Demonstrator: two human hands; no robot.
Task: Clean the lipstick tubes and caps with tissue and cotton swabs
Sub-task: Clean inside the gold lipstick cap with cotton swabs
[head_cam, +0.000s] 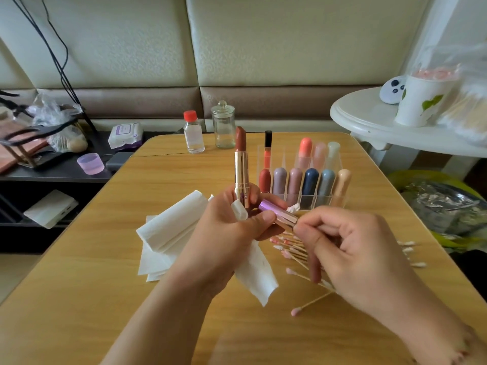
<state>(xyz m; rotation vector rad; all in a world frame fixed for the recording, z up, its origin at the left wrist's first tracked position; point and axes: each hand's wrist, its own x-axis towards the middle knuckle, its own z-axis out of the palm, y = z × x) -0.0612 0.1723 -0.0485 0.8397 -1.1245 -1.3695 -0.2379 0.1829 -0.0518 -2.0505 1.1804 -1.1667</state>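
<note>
left hand (229, 227) grips open lipstick (241, 167) upright plus purple cap (276, 214) and tissue (259, 275), mid-tabletop. right hand (350, 248) pinches something at cap mouth, probably a swab, can't tell. Risk: exposed bullet smears tissue or fingers; crowded grip may drop cap

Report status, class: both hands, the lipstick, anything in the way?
Left hand grips open lipstick, tissue and purple cap. Right hand pinches at cap's mouth. Used swabs lie beneath.

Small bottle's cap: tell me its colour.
Red, on the clear small bottle at the table's far edge; the head view shows it.
</note>
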